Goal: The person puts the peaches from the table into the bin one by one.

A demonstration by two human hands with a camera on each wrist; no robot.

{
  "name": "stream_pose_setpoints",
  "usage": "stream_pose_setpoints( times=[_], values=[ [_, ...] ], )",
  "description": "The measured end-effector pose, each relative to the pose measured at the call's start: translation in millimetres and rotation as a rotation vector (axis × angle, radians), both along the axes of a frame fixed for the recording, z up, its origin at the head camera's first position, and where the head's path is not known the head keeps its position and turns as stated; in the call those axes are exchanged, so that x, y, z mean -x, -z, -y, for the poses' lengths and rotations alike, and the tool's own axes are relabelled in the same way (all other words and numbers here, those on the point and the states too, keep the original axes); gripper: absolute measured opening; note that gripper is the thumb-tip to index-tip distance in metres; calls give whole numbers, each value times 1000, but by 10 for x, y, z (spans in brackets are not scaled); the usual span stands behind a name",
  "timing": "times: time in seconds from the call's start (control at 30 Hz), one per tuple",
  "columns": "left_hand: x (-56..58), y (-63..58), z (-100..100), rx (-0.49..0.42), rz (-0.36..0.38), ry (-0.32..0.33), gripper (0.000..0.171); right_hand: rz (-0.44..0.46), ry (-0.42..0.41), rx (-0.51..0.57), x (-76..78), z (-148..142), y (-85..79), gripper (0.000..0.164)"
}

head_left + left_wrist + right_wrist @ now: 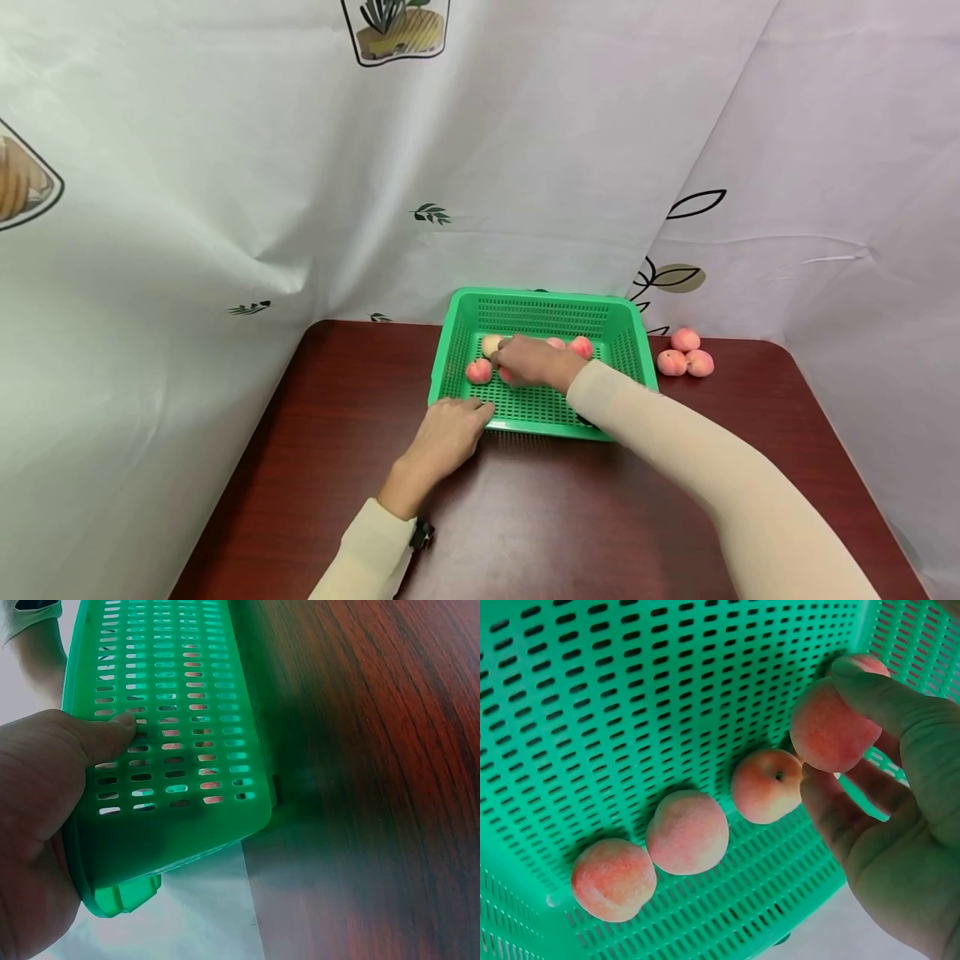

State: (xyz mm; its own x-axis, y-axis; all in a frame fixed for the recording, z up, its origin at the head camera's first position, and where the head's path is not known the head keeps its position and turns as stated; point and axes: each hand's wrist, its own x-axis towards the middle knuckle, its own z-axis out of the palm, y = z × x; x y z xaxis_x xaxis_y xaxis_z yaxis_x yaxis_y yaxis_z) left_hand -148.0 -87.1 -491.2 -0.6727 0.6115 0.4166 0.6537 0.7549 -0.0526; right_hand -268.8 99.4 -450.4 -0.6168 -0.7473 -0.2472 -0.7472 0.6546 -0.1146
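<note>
At the far left, a pale, creased cloth (150, 167) printed with jar and leaf shapes hangs behind a glossy, dark red-brown table (360, 375) with streaked wood grain. The person's left hand (450, 429), below a cream sleeve (371, 542), grips the near-left rim of a green plastic basket (543, 317), its thumb flat against the slotted outer wall. The basket is rectangular, with rounded corners and rows of small oblong holes.

Inside, toward the left, sit a pale yellow peach (491, 345) and a pink one (478, 372), both rounded. Just beside them, the right hand (532, 362) pinches a matte, rosy peach (829, 727) between thumb and fingers, within the basket. In the right wrist view, three peaches (687, 832) with soft-looking, blushed skins line up on the perforated floor, two of them touching.

Right of the basket, on the table, three more smooth, round peaches (700, 363) form a tight cluster near the cloth.
</note>
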Motion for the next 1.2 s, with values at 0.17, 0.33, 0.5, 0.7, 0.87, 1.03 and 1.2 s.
stream_pose_setpoints(
  times=[0.17,0.33,0.5,0.7,0.87,1.03,1.2],
  values=[
    [8,5,-10,6,2,-5,31,-33,19,-26,5,7,-1,8],
    [6,0,-4,-1,0,-3,30,-37,38,-75,15,21,-2,6],
    [10,1,-4,-7,-3,4,29,-25,46,-93,11,18,21,7],
    [3,-8,-5,6,12,-3,30,-32,40,-97,2,-6,62,8],
    [0,-22,-3,6,-4,-5,30,-70,-4,-149,11,-15,90,16],
    [5,-27,0,-5,-35,13,29,-62,-13,-144,2,-18,60,18],
    [16,-26,-8,-9,-42,19,28,10,36,-105,-7,-50,-75,33]
  ],
)
